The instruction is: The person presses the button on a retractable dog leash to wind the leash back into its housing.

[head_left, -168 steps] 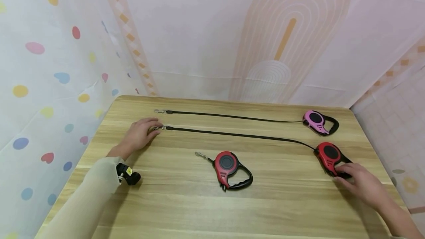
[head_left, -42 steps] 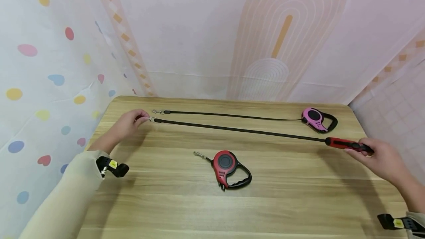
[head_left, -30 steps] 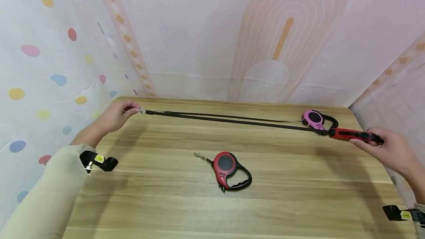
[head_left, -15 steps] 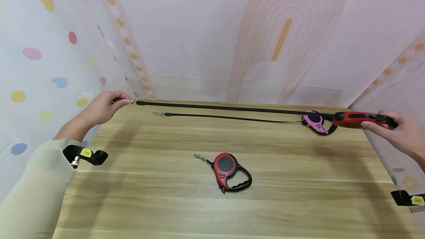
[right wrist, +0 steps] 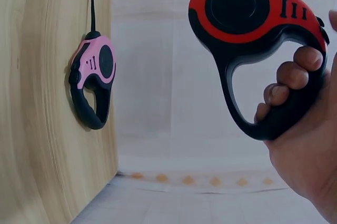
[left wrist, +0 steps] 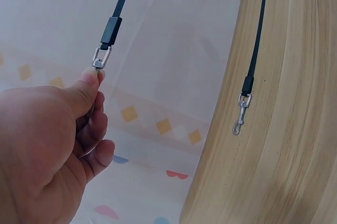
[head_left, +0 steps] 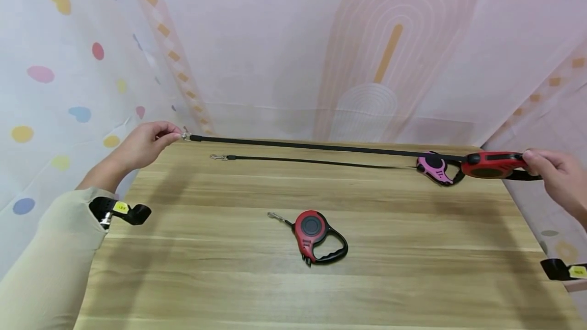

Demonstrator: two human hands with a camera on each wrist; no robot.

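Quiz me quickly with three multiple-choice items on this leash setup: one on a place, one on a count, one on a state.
1. Where is the pink leash reel?
A. far right of the table
B. in the left hand
C. on the floor

2. How many leash reels show?
A. two
B. three
C. four

3. How is the held red reel's strap?
A. fully wound in
B. cut in two
C. pulled out taut above the table

Answers:
1 A: it lies near the far right corner.
2 B: one pink, one red reel lying mid-table, one red in the right hand.
3 C: it runs straight to the clip pinched by the left hand.
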